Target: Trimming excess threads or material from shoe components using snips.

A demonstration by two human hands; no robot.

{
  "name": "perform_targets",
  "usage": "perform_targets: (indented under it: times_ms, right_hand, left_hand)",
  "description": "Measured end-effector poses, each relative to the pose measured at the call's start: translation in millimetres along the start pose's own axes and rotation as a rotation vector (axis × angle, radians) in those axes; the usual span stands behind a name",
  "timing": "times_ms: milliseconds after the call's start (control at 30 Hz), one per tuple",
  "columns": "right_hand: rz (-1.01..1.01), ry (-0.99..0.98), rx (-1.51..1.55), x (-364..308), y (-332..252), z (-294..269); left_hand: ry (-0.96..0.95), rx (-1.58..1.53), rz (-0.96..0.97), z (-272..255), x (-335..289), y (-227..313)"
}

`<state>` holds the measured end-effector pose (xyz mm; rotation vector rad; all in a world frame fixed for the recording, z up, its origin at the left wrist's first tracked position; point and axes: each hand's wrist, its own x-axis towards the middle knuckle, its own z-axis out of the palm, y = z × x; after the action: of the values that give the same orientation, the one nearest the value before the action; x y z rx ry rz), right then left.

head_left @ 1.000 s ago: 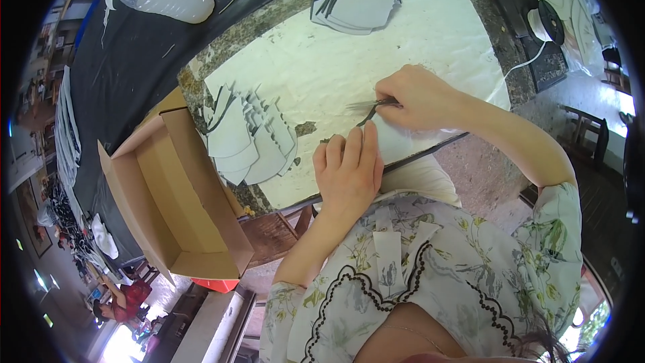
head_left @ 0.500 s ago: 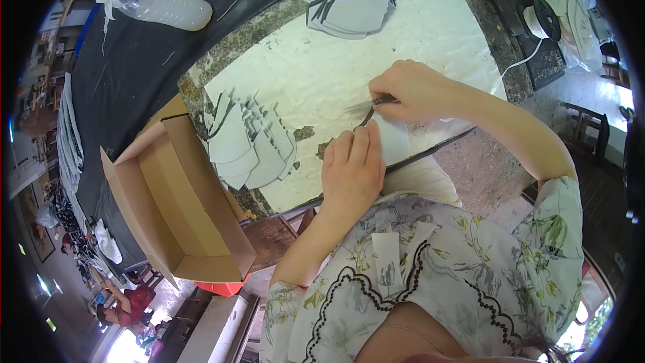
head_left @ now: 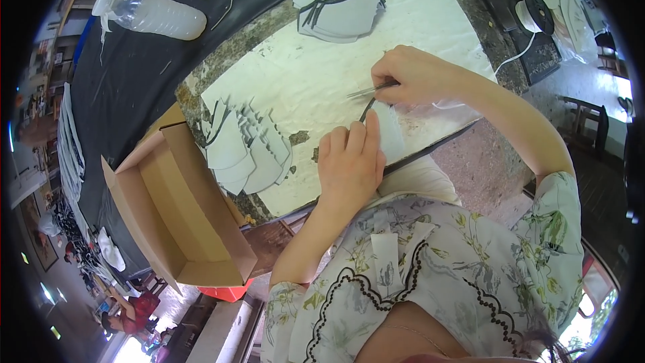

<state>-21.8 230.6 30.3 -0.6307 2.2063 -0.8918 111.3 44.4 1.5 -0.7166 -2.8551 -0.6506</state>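
My left hand (head_left: 349,168) lies flat with fingers stretched out, pressing on a white cut piece (head_left: 391,131) near the front edge of the work board. A thin black strip (head_left: 369,109) runs along that piece's left edge, just past my fingertips. My right hand (head_left: 410,77) is closed around small scissors (head_left: 366,91), whose thin metal blades point left above the strip's far end. Its fingers hide the scissors' handles. On the left of the board lies a fanned stack of white pieces (head_left: 245,154). Another stack with black strips (head_left: 339,10) sits at the far side.
An open cardboard box (head_left: 178,202) stands left of the white-covered board (head_left: 322,81). On the black cloth (head_left: 144,67) lie a cloudy plastic bottle (head_left: 158,17) and bent cords (head_left: 225,10). A spool (head_left: 535,15) with white cord stands at far right. A person in red (head_left: 138,309) is at lower left.
My right hand and the scissors have shifted slightly away from me. The scissor blades look narrower now. My left hand remains on the white piece, its index finger stretched further forward.
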Motion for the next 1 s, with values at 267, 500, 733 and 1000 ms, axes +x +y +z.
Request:
perform_targets:
  times_ms: [267,500,733,1000]
  right_hand:
    - [0.009,0.059,-0.033,-9,-1,-5]
    - [0.066,0.113,-0.224,-11,-5,3]
    - [0.120,0.653,-0.418,-50,13,-20]
    - [0.283,0.729,-0.223,-81,-11,77]
  left_hand:
    - [-0.091,0.059,0.013,-6,11,0]
    - [-0.100,0.079,0.024,-8,16,3]
    - [-0.147,0.079,0.031,-6,25,6]
    - [-0.033,0.076,0.013,-2,15,8]
